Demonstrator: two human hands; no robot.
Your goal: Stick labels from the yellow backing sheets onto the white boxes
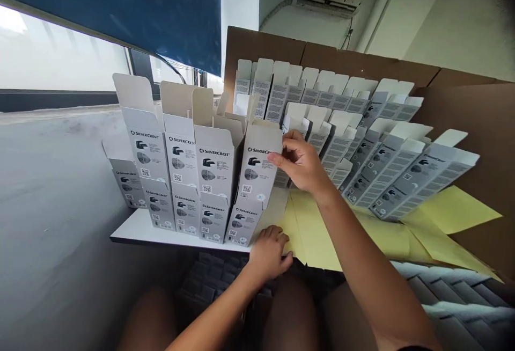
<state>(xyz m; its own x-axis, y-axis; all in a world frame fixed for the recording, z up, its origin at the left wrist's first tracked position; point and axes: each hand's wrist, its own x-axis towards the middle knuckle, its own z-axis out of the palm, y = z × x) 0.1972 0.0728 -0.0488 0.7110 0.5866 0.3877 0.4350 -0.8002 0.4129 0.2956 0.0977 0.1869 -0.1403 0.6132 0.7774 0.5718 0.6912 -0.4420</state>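
At the right end of the stacked row, the right hand [302, 162] pinches the side edge of an upper box [257, 171], thumb on its printed face, the box upright above a lower box [243, 224]. The left hand [266, 254] lies loosely curled at the edge of the table [137, 227], apparently grasping nothing. Placing or straightening the upper box seems the step in hand; the next move probably calls for squaring it with the neighbouring boxes [180, 155] before letting go.
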